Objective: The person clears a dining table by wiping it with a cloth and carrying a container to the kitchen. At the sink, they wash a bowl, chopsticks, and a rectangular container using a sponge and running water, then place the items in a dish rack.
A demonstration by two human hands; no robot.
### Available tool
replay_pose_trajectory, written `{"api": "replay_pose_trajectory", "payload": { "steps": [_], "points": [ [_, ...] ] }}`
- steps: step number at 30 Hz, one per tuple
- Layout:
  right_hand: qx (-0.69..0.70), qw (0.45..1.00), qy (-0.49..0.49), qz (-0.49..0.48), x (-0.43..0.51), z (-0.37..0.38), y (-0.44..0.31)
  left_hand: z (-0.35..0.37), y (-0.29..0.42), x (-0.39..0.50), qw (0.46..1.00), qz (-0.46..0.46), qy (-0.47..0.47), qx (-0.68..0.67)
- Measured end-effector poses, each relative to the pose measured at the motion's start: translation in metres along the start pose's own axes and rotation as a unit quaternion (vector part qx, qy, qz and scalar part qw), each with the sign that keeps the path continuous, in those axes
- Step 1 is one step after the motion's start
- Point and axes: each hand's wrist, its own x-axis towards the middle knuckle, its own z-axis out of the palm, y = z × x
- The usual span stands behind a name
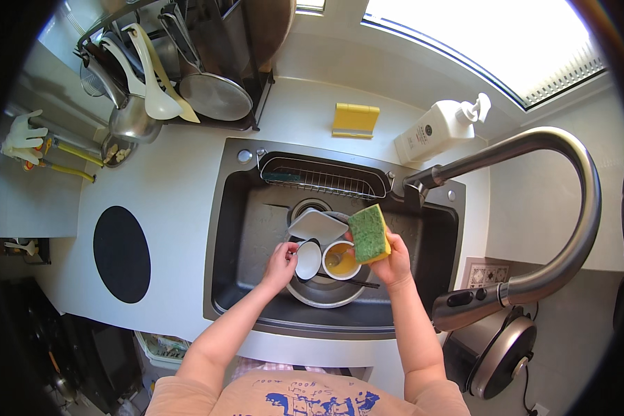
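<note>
My left hand (281,268) grips the edge of a small oval bowl (309,260), white inside with a dark rim, tilted over the sink. In my right hand (393,264) is a green and yellow scouring sponge (368,235), its green side facing up. Between the hands sits a white cup (342,274) with something yellow inside. A pale rectangular dish (318,224) lies behind them. Dark chopsticks (361,283) rest across a round metal basin (326,295). These stand in a dark double-width sink (255,223); the basin's floor is mostly hidden.
A wire rack (333,183) hangs at the sink's back edge. The tall faucet (585,192) arches along the right. Behind stand a white pump bottle (434,132) and a yellow holder (356,119). Utensils and pans (216,96) fill the back left; a black oval mat (121,255) lies left.
</note>
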Motion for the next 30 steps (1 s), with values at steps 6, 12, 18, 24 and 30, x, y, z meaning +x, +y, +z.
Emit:
{"api": "replay_pose_trajectory", "payload": {
  "steps": [6, 12, 18, 24, 30],
  "points": [
    [-0.034, 0.998, -0.034, -0.033, -0.013, -0.014, 0.007, 0.009, -0.008, 0.005, 0.971, -0.094, -0.009, 0.22],
    [-0.074, 0.994, 0.065, -0.039, -0.024, -0.02, 0.009, 0.039, -0.005, 0.007, 0.933, -0.181, -0.039, 0.31],
    [-0.142, 0.983, 0.104, -0.054, -0.028, -0.026, 0.013, 0.037, -0.007, 0.012, 0.929, -0.129, -0.051, 0.344],
    [-0.478, 0.824, 0.22, -0.211, -0.028, -0.024, -0.002, -0.007, 0.003, 0.002, 0.933, -0.16, -0.09, 0.31],
    [-0.658, 0.663, 0.225, -0.277, -0.003, 0.01, -0.068, -0.005, 0.035, -0.021, 0.96, -0.224, -0.108, -0.13]
  ]
}}
